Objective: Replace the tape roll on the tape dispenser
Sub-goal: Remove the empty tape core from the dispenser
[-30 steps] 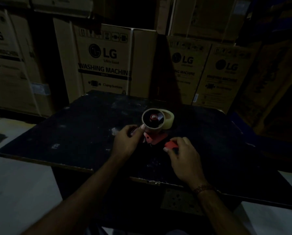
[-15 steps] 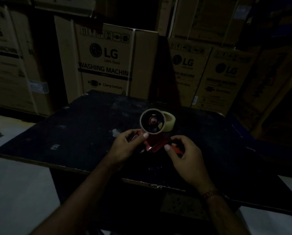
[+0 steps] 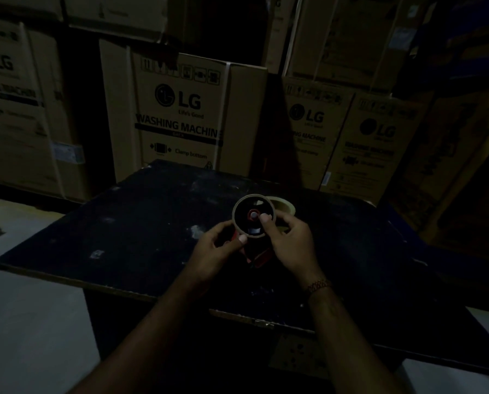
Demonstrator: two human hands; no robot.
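Observation:
A red tape dispenser [image 3: 258,255] sits in the middle of a dark table [image 3: 141,223]. On its wheel sits an empty cardboard tape core [image 3: 239,207], a thin pale ring around a black hub with a red centre. My left hand [image 3: 219,251] holds the dispenser's lower left side, thumb against the ring's bottom edge. My right hand [image 3: 290,240] grips the ring's right side, thumb laid across its face near the hub. Behind the ring lies a fresh pale tape roll [image 3: 284,206], half hidden.
Stacked cardboard washing-machine boxes [image 3: 180,115] stand close behind the table and to both sides. The table's near edge [image 3: 237,314] is just under my forearms. Pale floor [image 3: 33,322] shows at the left. The light is very dim.
My right hand has left the dispenser's red handle and moved up onto the cardboard ring. My left hand has stayed at the dispenser's left side.

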